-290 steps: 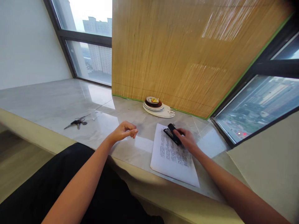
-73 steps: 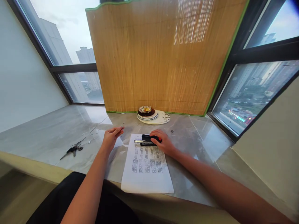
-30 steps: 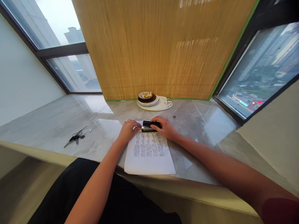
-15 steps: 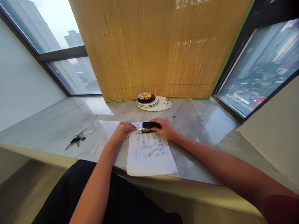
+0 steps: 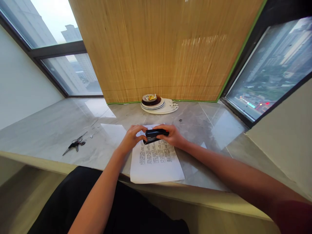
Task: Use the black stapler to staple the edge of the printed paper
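Stretching sideways, a black stapler (image 5: 153, 134) is gripped at its rear by the right hand (image 5: 172, 135) and pinched at its front by the left hand (image 5: 133, 138). Printed paper (image 5: 156, 164) lies beneath it and both hands, stacked plates (image 5: 158, 107) stand beyond them, and keys (image 5: 75, 144) rest well left of the left hand.

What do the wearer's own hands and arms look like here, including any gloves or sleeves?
The left hand and right hand are bare, with no watch or bracelet showing. The left forearm and right forearm are uncovered. A dark red sleeve shows on the right arm; no left sleeve is in view.
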Motion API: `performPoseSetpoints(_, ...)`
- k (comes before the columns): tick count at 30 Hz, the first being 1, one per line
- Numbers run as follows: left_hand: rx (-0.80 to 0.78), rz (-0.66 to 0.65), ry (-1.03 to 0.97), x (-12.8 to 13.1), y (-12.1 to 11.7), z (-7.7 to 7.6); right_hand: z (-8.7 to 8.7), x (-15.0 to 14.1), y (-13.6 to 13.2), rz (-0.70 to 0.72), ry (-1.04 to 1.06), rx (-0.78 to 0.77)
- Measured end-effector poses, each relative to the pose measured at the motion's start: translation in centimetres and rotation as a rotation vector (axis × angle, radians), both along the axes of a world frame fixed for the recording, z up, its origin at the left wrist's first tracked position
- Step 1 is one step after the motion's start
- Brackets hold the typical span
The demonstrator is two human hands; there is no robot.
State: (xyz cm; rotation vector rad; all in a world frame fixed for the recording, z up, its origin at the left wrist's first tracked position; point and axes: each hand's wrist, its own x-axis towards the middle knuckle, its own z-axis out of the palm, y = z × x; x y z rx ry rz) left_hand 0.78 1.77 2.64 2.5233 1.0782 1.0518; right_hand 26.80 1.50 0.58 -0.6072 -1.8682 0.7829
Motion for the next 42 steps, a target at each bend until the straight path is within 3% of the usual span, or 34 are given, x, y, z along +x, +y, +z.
performPoseSetpoints(4,0.007,0.018,-0.027,0.0,0.0,0.3,0.5,-0.2,-0.5,-0.029,0.004,-0.039)
performPoseSetpoints(9,0.142,0.243,-0.096,1.6,-1.5,0.3,2.4,1.5,-0.4,-0.260,0.050,-0.136)
performPoseSetpoints(11,0.085,0.160,0.001,2.7,-2.7,-0.1,3.3,3.6,-0.4,-0.294,-0.020,-0.148)
performPoseSetpoints(14,-0.069,0.005,0.285,4.1,-4.5,-1.0,4.1,7.6,-1.1,-0.266,-0.188,-0.141)
performPoseSetpoints(19,-0.225,0.156,0.473,4.6,-5.3,-2.1,3.4,12.8,-3.8,-0.177,-0.356,-0.156)
performPoseSetpoints(22,-0.237,0.199,0.478,4.3,-4.9,-2.3,2.8,13.3,-4.7,-0.043,-0.364,-0.173)
performPoseSetpoints(27,-0.196,0.201,0.408,4.4,-4.5,-2.8,2.6,11.4,-5.2,0.118,-0.344,-0.082)
performPoseSetpoints(30,-0.162,0.082,0.311,4.5,-4.8,-2.3,2.4,10.8,-5.4,0.126,-0.350,-0.056)
performPoseSetpoints(35,-0.235,-0.396,0.272,4.6,-5.7,-0.4,2.0,11.2,-5.5,0.124,-0.411,0.010)
performPoseSetpoints(42,-0.285,-0.474,0.293,4.6,-5.7,-0.5,1.7,10.5,-6.2,-0.014,-0.511,0.155)
